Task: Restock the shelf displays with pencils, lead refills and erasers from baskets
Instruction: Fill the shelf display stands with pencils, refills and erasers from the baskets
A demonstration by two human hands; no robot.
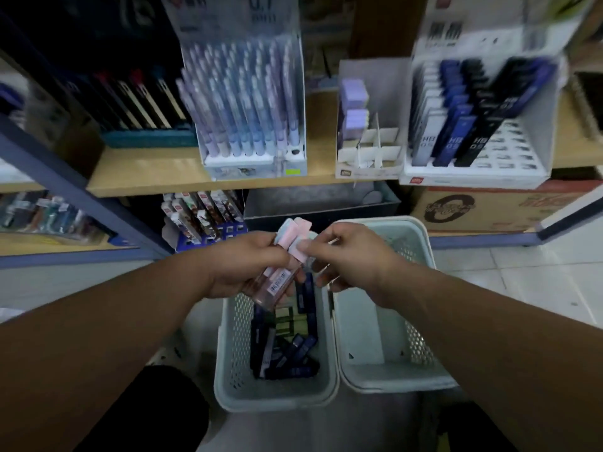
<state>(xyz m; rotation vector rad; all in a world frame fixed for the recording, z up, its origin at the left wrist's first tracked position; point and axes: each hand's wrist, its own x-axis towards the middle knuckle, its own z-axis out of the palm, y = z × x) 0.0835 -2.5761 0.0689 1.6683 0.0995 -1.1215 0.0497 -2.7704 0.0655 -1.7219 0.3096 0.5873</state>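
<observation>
Pink packs sit clutched in the left hand — right hand pinches one (above a basket).

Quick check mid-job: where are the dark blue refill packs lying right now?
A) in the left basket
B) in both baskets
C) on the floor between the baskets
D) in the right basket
A: the dark blue packs lie piled in the left basket, below the left hand gripping the pastel bundle; none show in the right basket.
</observation>
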